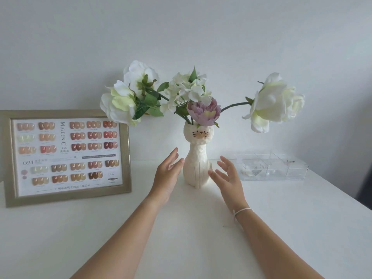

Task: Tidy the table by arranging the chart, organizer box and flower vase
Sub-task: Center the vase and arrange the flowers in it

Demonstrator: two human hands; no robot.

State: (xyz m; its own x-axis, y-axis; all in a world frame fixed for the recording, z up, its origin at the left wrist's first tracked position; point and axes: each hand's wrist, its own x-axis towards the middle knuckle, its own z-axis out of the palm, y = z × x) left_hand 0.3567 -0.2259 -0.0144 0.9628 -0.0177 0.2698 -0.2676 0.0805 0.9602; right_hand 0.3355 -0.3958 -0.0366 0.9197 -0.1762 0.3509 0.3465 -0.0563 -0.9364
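Note:
A cream cat-shaped flower vase stands upright at the back middle of the white table, holding white flowers and one mauve bloom. My left hand is open just left of the vase, fingertips close to its body. My right hand is open just right of it, a thin white bracelet on the wrist. Neither hand grips the vase. The framed nail-colour chart leans upright at the back left. The clear organizer box with several compartments lies at the back right against the wall.
A plain white wall runs behind the table. The table's right edge slants down at the far right, with a dark area beyond it. Long flower stems spread wide to both sides above the chart and the box.

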